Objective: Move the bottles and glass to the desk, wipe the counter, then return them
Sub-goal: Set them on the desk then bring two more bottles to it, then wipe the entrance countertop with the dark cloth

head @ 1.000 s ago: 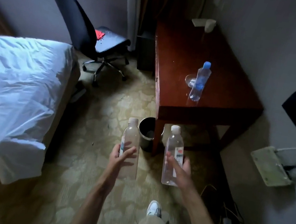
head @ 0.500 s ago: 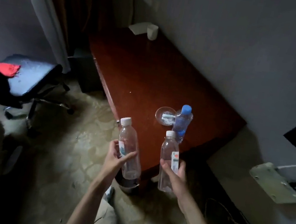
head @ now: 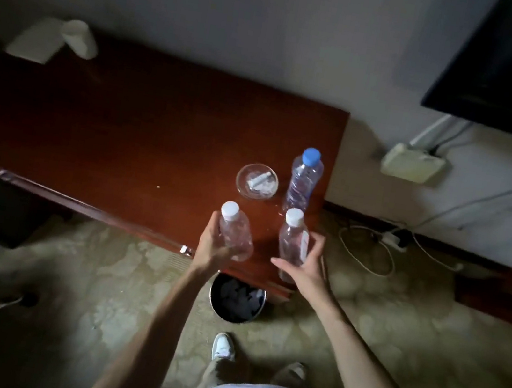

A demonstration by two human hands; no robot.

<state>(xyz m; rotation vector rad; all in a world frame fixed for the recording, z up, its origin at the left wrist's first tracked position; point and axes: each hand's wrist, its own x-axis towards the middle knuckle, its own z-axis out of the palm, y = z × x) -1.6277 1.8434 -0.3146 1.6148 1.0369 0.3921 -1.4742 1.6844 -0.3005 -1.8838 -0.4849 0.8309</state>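
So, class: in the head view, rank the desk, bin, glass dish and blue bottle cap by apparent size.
1. desk
2. bin, partly hidden by the desk
3. glass dish
4. blue bottle cap

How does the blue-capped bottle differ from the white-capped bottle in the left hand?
The blue-capped bottle has a blue cap; the left-hand bottle has a white one. The blue-capped bottle stands free on the desk beside the glass dish, touched by no hand; the left-hand bottle is gripped by the left hand over the desk's near edge. The blue-capped bottle looks taller and slimmer. Both are clear plastic and capped.
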